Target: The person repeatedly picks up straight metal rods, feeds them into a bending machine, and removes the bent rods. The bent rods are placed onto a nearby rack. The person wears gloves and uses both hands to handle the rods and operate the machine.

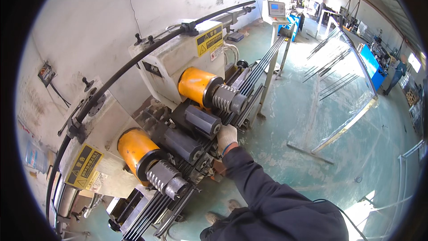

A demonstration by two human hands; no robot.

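We see one of our hands (pixel 226 137) in a white glove (the other is out of view), holding the dark rods (pixel 249 90) on the big machine (pixel 178 58). We should keep fingers away from the yellow rollers (pixel 196 85).

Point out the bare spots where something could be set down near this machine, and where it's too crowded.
Free: the green floor between the machine's rods and the slanted metal rack, and the floor right of the dark sleeve. Crowded: around the gloved hand, packed with black blocks, ribbed rollers and yellow cylinders.
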